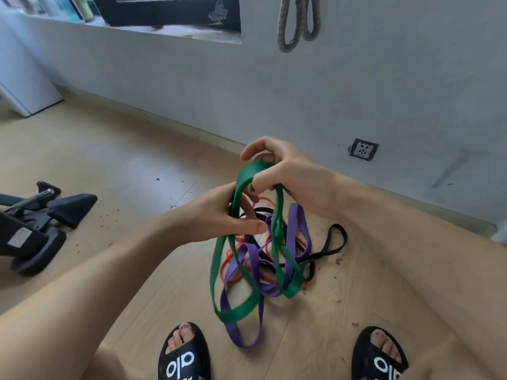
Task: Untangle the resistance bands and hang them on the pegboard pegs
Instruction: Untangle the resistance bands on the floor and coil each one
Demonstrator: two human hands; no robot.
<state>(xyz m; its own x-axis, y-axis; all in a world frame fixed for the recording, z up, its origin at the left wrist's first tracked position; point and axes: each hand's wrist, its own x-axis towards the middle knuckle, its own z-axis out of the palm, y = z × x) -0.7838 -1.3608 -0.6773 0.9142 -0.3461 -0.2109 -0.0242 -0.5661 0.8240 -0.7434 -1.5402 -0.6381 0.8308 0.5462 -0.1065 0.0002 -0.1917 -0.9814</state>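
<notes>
Head view, one frame. Item: wide green rubber resistance band (219, 259), lifted above the pale wood-plank floor (109, 165); its upper loop passes through both hands. Left hand (219, 212): fingers and thumb curled round the green band's left strands. Right hand (279, 168): fingers curled over the band's top bend, thumb hooked beneath. Item: flat purple rubber band (301, 226), tangled through the green one, its lower loop hanging just above the floor. Item: thin red rubber band (233, 278) and narrow black band (337, 239), lying on the floor beneath the tangle, interlaced. Item: grey braided rope loops (299, 20), hanging on the grey wall, upper right. Item: pair of black open-toe slides (183, 355), bottom edge.
</notes>
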